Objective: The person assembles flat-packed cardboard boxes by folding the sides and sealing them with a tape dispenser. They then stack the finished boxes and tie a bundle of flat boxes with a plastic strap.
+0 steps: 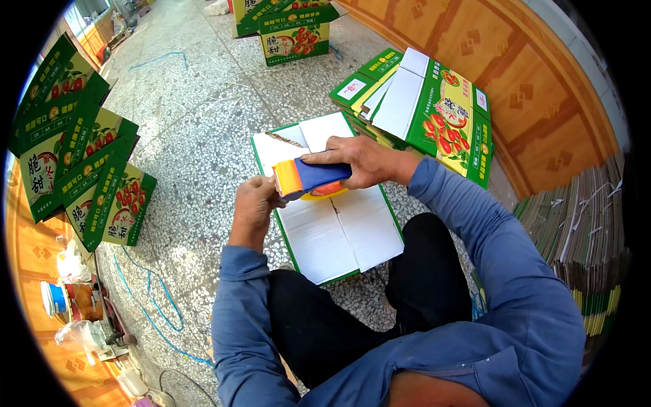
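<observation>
A blue and orange tape dispenser [319,176] with a yellow roll edge is gripped from above by my right hand [369,161]. My left hand [258,202] has its fingers pinched together at the dispenser's orange front end. What lies between those fingertips, perhaps the loose tape end, is too small to make out. Below both hands is a cardboard carton [332,237] with white flaps folded inward and green edges. The flaps meet along a middle seam, and a brown, ridged strip [283,139] shows near its far left side. My knees flank the carton's near end.
Green printed cartons [102,176] stand stacked at the left, with more [295,41] at the far end. Flattened cartons [434,115] lie at the right, beside bundled cardboard [576,217]. Blue cord [149,292] trails over the speckled floor [196,149].
</observation>
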Demonstrator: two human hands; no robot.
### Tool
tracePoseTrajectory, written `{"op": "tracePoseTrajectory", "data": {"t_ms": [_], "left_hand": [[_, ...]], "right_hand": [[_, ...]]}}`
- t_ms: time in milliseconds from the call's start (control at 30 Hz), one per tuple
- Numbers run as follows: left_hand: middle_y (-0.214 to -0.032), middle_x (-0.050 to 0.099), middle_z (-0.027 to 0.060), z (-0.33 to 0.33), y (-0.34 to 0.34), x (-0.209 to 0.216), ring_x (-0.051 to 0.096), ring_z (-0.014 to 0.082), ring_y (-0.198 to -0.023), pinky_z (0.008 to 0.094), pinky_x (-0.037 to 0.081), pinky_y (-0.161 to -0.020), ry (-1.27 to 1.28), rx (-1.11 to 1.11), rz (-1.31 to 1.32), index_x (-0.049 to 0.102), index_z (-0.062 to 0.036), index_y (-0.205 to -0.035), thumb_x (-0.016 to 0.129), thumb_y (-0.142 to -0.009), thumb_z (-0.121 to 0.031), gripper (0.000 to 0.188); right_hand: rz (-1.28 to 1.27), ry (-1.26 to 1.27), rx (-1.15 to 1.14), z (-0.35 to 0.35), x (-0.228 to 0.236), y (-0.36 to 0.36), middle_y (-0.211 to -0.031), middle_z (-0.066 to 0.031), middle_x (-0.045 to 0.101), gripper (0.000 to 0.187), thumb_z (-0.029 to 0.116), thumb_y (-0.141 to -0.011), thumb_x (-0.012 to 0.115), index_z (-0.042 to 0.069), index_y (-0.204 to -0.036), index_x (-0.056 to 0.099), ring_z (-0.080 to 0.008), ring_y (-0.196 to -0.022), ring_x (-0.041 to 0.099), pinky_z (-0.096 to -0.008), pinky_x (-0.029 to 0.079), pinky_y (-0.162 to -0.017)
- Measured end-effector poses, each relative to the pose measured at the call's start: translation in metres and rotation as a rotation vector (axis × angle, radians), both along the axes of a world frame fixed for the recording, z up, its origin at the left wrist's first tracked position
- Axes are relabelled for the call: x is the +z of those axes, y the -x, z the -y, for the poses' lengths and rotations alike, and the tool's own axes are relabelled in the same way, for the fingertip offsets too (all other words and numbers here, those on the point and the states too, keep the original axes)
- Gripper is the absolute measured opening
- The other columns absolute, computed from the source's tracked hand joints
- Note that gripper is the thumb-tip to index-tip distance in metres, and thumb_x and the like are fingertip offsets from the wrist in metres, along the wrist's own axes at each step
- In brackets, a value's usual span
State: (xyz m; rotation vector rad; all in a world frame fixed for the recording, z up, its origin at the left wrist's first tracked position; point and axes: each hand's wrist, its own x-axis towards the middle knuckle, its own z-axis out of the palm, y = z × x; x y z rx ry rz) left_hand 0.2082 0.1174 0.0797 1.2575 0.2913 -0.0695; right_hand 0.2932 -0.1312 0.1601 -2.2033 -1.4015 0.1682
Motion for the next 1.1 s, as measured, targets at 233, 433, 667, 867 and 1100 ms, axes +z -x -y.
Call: {"op": "tracePoseTrajectory", "data": {"t_ms": [233, 433, 667, 867, 1100], "left_hand": [[-0.069, 0.060, 0.0065, -0.093, 0.038, -0.047, 0.058, 0.0159, -0.058, 0.0290, 0.049, -0.054, 0.074, 0.114, -0.090, 0.060, -0.0006, -0.082, 0.060, -0.090, -0.012, 0.014], [-0.068, 0.058, 0.0067, -0.149, 0.059, -0.131, 0.057, 0.0169, -0.058, 0.0301, 0.048, -0.055, 0.023, 0.099, -0.121, 0.059, -0.0023, -0.077, 0.059, -0.093, -0.020, 0.023], [-0.073, 0.062, 0.0070, -0.059, 0.038, -0.206, 0.061, 0.0173, -0.063, 0.0309, 0.050, -0.060, -0.283, 0.022, -0.242, 0.063, -0.0023, -0.089, 0.052, -0.096, -0.023, 0.024], [-0.082, 0.063, 0.0135, 0.015, 0.018, -0.220, 0.061, 0.0252, -0.074, 0.0355, 0.049, -0.068, -0.905, -0.132, -0.197, 0.062, 0.0011, -0.094, 0.051, -0.095, -0.024, 0.027], [-0.094, 0.063, 0.0226, -0.030, -0.034, -0.128, 0.060, 0.0358, -0.085, 0.0427, 0.046, -0.076, -0.947, 0.022, -0.237, 0.060, 0.0054, -0.098, 0.053, -0.094, -0.025, 0.031]], "right_hand": [[0.110, 0.227, 0.122, -0.007, 0.026, -0.003, -0.086, -0.0092, 0.053, 0.058, 0.031, -0.078, 0.073, 0.032, -0.134, 0.055, -0.0282, -0.076, 0.059, -0.0386, 0.047, -0.066], [0.127, 0.392, 0.145, -0.015, 0.034, -0.006, -0.086, -0.0094, 0.054, 0.058, 0.019, -0.077, 0.069, 0.032, -0.132, 0.056, -0.0278, -0.074, 0.060, -0.0391, 0.047, -0.064], [0.185, 0.363, 0.171, -0.011, 0.019, -0.009, -0.091, -0.0135, 0.057, 0.057, 0.013, -0.074, 0.067, 0.030, -0.128, 0.059, -0.0308, -0.079, 0.062, -0.0414, 0.049, -0.065], [0.164, 0.329, 0.156, -0.008, 0.012, -0.009, -0.091, -0.0131, 0.057, 0.056, 0.014, -0.074, 0.066, 0.027, -0.128, 0.060, -0.0305, -0.078, 0.062, -0.0408, 0.049, -0.064], [0.146, 0.209, 0.204, 0.002, 0.009, -0.012, -0.091, -0.0134, 0.056, 0.056, 0.014, -0.073, 0.067, 0.027, -0.127, 0.061, -0.0310, -0.076, 0.062, -0.0418, 0.048, -0.063]]}}
